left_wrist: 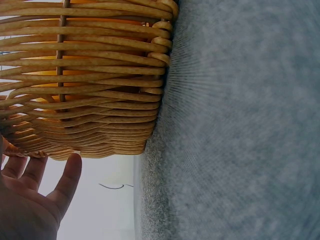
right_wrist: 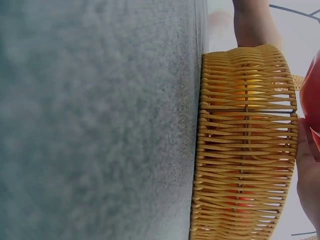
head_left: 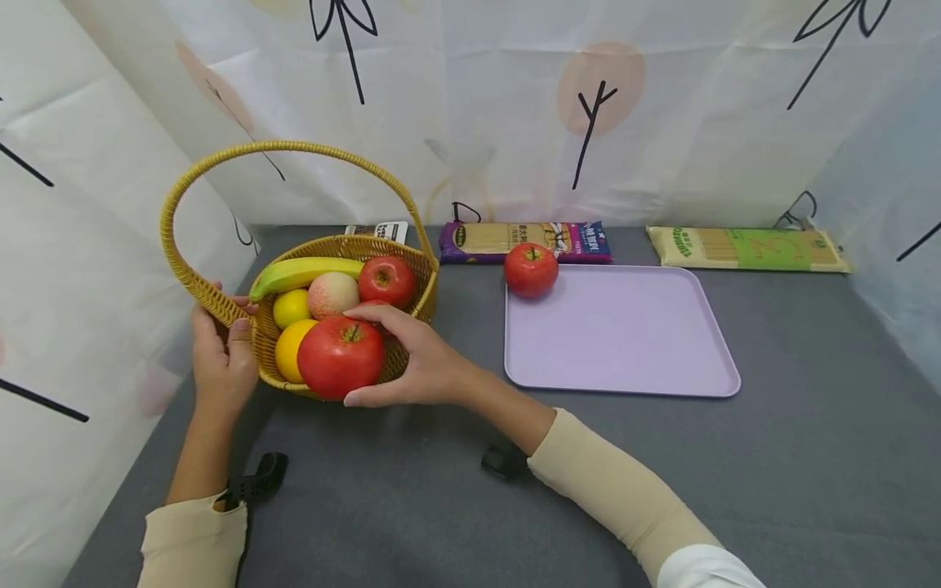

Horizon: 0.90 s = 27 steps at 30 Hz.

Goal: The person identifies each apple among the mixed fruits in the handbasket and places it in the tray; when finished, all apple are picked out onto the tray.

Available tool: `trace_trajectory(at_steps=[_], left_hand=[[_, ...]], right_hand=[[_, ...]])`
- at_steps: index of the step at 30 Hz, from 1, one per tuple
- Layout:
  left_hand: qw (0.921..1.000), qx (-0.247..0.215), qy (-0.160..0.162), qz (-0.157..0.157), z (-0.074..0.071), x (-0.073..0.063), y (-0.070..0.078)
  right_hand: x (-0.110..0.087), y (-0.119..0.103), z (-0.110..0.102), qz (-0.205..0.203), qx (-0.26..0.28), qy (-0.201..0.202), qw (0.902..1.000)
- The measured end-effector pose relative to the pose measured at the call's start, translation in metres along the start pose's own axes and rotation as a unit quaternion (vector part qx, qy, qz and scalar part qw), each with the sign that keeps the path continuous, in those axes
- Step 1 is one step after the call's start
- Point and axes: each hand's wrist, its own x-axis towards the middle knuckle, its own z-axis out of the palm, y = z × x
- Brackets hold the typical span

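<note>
The right hand (head_left: pixel 400 355) is gripping a large red fruit (head_left: pixel 341 358) between thumb and fingers, above the basket's near rim. The left hand (head_left: pixel 224 359) is holding the wicker basket (head_left: pixel 422 306) at its left end, by the handle's foot. Another red fruit (head_left: pixel 531 269) is sitting at the lilac tray's (head_left: pixel 625 335) far left corner. Along the table's far edge, a purple packet (head_left: pixel 526 242) is showing Chinese characters, 意大利 among them; a green-banded packet (head_left: pixel 750 249) is lying farther right, its lettering too blurred for me to read.

Fruit (head_left: pixel 333 294) in basket (head_left: pixel 427 298), tray (head_left: pixel 625 339) at right, packets (head_left: pixel 522 242) behind tray
</note>
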Motion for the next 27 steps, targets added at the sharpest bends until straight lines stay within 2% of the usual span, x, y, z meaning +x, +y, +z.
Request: trace_trajectory(at_steps=[5, 13, 27], left_hand=[[1.0, -0.004, 0.001, 0.005, 0.0, 0.0, 0.0], [1.0, 0.0, 0.001, 0.005, 0.0, 0.0, -0.001], [1.0, 0.005, 0.0, 0.003, 0.0, -0.001, -0.002]], right_hand=[[-0.005, -0.006, -0.005, 0.001, 0.011, -0.002, 0.9999], [-0.013, -0.015, -0.025, 0.007, -0.012, -0.004, 0.9999], [-0.029, -0.025, -0.08, 0.076, -0.077, 0.043, 0.9932]])
